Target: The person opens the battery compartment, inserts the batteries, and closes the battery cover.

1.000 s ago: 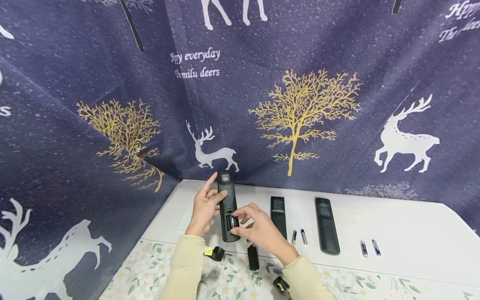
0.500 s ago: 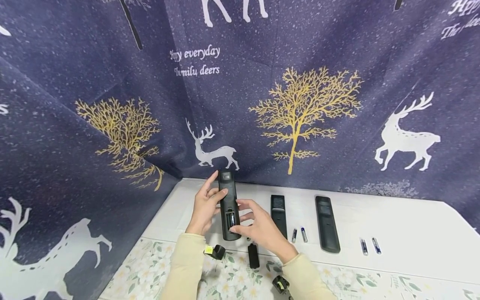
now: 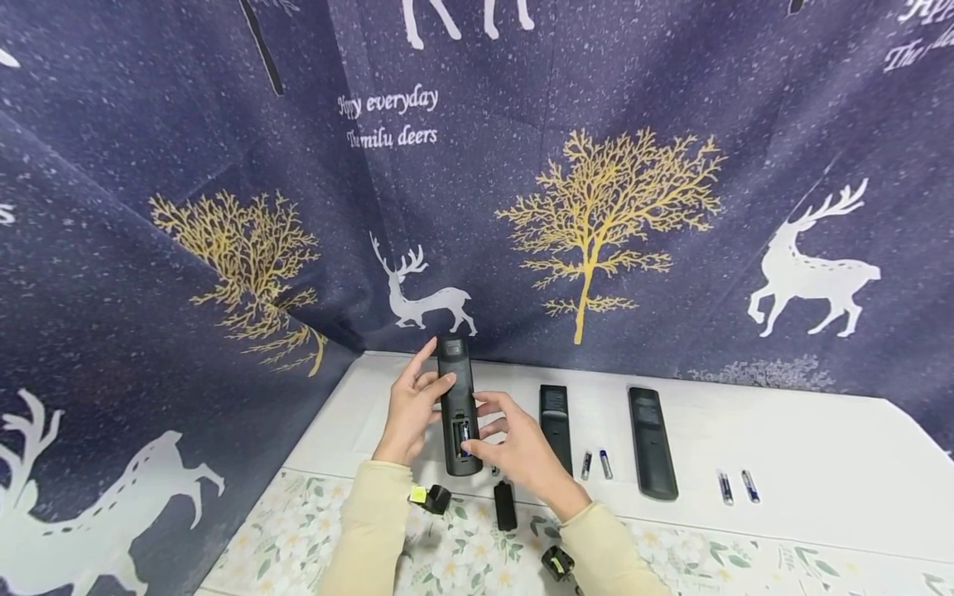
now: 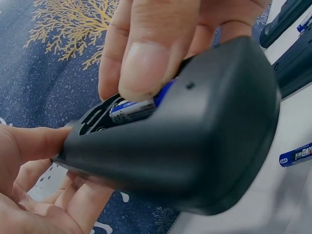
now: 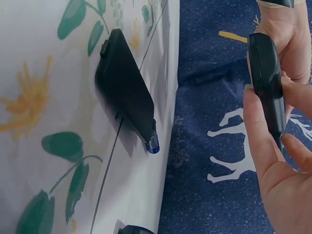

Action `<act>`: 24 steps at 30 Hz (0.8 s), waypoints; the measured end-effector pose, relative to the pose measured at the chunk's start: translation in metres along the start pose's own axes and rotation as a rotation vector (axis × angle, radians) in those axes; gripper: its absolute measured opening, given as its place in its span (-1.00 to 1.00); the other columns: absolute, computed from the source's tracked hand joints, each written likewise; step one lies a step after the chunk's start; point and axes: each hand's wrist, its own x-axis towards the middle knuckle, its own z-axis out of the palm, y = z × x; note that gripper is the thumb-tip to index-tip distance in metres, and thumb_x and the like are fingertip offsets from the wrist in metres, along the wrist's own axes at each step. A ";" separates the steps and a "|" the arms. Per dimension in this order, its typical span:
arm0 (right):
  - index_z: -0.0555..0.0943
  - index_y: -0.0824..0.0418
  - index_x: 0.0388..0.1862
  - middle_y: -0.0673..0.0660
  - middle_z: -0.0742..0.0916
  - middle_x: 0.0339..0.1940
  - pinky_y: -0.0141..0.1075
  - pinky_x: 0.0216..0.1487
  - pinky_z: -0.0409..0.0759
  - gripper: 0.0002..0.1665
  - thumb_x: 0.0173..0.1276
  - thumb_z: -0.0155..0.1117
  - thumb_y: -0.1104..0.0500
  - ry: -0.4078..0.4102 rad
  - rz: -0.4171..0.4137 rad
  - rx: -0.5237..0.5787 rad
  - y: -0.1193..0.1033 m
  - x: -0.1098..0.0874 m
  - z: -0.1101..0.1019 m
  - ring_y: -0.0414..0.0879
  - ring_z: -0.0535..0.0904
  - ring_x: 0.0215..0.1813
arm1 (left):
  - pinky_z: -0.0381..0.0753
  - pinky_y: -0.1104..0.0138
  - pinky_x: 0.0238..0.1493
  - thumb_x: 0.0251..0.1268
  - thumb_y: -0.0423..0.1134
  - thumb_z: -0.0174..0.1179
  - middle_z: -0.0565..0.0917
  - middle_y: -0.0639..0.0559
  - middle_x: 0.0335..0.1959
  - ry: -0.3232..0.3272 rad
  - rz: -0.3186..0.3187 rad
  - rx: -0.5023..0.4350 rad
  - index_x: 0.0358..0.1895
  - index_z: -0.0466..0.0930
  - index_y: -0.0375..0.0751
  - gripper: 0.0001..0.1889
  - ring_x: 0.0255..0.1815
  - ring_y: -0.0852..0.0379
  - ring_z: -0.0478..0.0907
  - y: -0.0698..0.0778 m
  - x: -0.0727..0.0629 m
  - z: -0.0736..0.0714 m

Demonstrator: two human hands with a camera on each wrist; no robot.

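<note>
My left hand (image 3: 408, 414) grips a black remote control (image 3: 460, 397), held tilted up with its back toward me. In its lower part the battery compartment is uncovered, and a blue-and-silver battery (image 4: 134, 111) lies inside. The thumb of my right hand (image 3: 525, 447) presses on that battery, while its other fingers lie against the remote's side. Part of the battery is hidden under the thumb. Below the remote, a black battery cover (image 3: 504, 505) lies on the table, with another battery (image 5: 153, 141) partly showing beyond its end.
To the right lie a second remote (image 3: 555, 426) and a third remote (image 3: 652, 443), both face down. Two batteries (image 3: 606, 465) lie between them, and two more batteries (image 3: 749, 487) are farther right. A dark patterned curtain (image 3: 633, 83) hangs behind the white table (image 3: 820, 447).
The right fingers have moved from the battery to the remote's side, leaving the thumb on the battery. The battery now sits deeper in the compartment. The left hand's grip is unchanged.
</note>
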 end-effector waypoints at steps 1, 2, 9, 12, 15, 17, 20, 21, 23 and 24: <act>0.46 0.10 0.52 0.15 0.66 0.18 -0.23 -0.16 0.73 -0.20 0.36 0.61 0.17 0.000 0.001 0.000 0.000 0.000 0.000 -0.07 0.74 -0.03 | 0.77 0.13 -0.13 0.53 -0.35 0.32 0.71 -0.14 0.09 0.001 -0.001 0.001 0.63 0.35 0.32 -0.27 0.00 -0.05 0.75 0.000 0.000 0.000; 0.46 0.10 0.52 0.16 0.66 0.18 -0.23 -0.16 0.73 -0.20 0.36 0.61 0.17 -0.001 0.002 0.001 0.000 0.000 0.000 -0.07 0.74 -0.03 | 0.77 0.13 -0.13 0.53 -0.34 0.32 0.71 -0.14 0.09 0.002 -0.001 0.002 0.63 0.35 0.33 -0.27 0.00 -0.05 0.75 0.000 0.000 0.000; 0.45 0.10 0.53 0.16 0.66 0.18 -0.22 -0.16 0.73 -0.19 0.36 0.60 0.19 -0.004 0.006 -0.004 -0.001 0.001 0.001 -0.07 0.74 -0.03 | 0.77 0.11 -0.11 0.53 -0.35 0.31 0.71 -0.16 0.10 -0.007 0.007 0.000 0.65 0.33 0.28 -0.26 0.02 -0.06 0.75 0.001 0.000 -0.001; 0.44 0.10 0.53 0.16 0.65 0.19 -0.22 -0.16 0.73 -0.19 0.37 0.60 0.18 -0.007 0.009 -0.007 -0.001 0.001 0.001 -0.07 0.74 -0.02 | 0.77 0.11 -0.11 0.53 -0.35 0.31 0.71 -0.16 0.11 -0.008 0.009 0.008 0.64 0.34 0.30 -0.26 0.02 -0.06 0.74 0.001 0.000 -0.001; 0.44 0.10 0.54 0.18 0.65 0.19 -0.20 -0.17 0.76 -0.23 0.42 0.56 0.17 -0.013 0.013 0.011 -0.002 0.001 -0.001 -0.04 0.74 -0.01 | 0.76 0.11 -0.09 0.53 -0.35 0.31 0.71 -0.16 0.12 -0.010 0.009 0.010 0.63 0.35 0.34 -0.27 0.03 -0.06 0.74 0.001 0.001 -0.001; 0.47 0.10 0.52 0.18 0.67 0.19 -0.20 -0.17 0.77 -0.31 0.48 0.50 0.16 -0.009 0.017 0.008 -0.001 0.001 -0.002 -0.03 0.73 -0.01 | 0.76 0.11 -0.09 0.53 -0.35 0.31 0.71 -0.17 0.13 -0.014 0.010 0.011 0.63 0.35 0.33 -0.27 0.03 -0.05 0.73 0.001 0.001 -0.001; 0.54 0.12 0.44 0.15 0.71 0.16 -0.18 -0.14 0.77 -0.48 0.56 0.39 0.18 0.016 0.016 -0.031 0.000 0.001 -0.005 -0.03 0.73 0.01 | 0.75 0.11 -0.10 0.53 -0.35 0.31 0.71 -0.17 0.14 -0.016 0.007 0.010 0.64 0.34 0.31 -0.27 0.03 -0.05 0.73 0.001 0.001 -0.002; 0.57 0.11 0.41 0.13 0.72 0.14 -0.17 -0.11 0.76 -0.52 0.57 0.37 0.19 0.025 0.016 -0.055 0.001 0.001 -0.006 -0.04 0.72 0.01 | 0.75 0.11 -0.10 0.54 -0.35 0.31 0.71 -0.18 0.14 -0.016 0.005 0.009 0.64 0.33 0.30 -0.26 0.03 -0.05 0.73 0.001 0.001 -0.002; 0.62 0.11 0.35 0.10 0.74 0.12 -0.14 -0.04 0.73 -0.58 0.57 0.36 0.20 0.038 0.013 -0.100 0.002 0.002 -0.008 -0.05 0.71 0.03 | 0.75 0.11 -0.10 0.54 -0.35 0.31 0.70 -0.19 0.16 -0.015 0.007 0.008 0.65 0.33 0.30 -0.26 0.04 -0.06 0.73 0.002 0.001 -0.003; 0.63 0.12 0.33 0.08 0.75 0.11 -0.12 -0.01 0.72 -0.60 0.57 0.36 0.20 0.041 0.009 -0.121 0.002 0.002 -0.010 -0.05 0.71 0.03 | 0.75 0.10 -0.10 0.54 -0.34 0.31 0.70 -0.19 0.16 -0.014 0.008 0.009 0.65 0.33 0.30 -0.27 0.04 -0.06 0.73 0.003 0.002 -0.003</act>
